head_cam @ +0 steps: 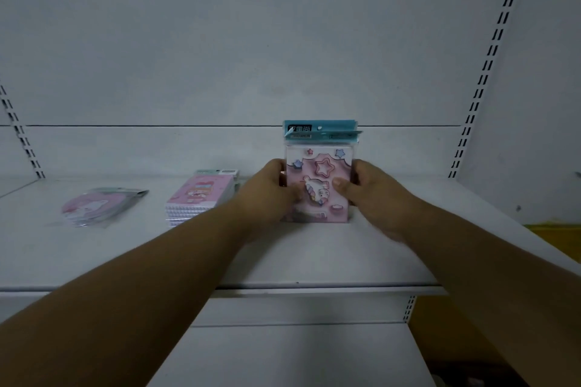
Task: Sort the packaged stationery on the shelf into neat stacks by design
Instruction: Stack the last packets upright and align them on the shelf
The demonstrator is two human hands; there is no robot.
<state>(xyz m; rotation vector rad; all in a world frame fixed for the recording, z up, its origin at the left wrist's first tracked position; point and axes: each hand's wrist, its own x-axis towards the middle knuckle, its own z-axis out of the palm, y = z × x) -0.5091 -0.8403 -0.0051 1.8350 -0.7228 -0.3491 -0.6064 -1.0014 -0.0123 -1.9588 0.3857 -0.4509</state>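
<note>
The left hand and right hand clasp the unicorn-design stack between them, squaring it on the shelf. Left of the hands lie a pink notepad stack and, farther off, seemingly round packets. Next: release gently, edges aligned.

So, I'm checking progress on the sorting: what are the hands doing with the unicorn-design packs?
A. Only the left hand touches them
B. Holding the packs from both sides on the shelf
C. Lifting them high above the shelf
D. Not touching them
B: the left hand and right hand press the two sides of the unicorn packs, which stand on the shelf.
</note>
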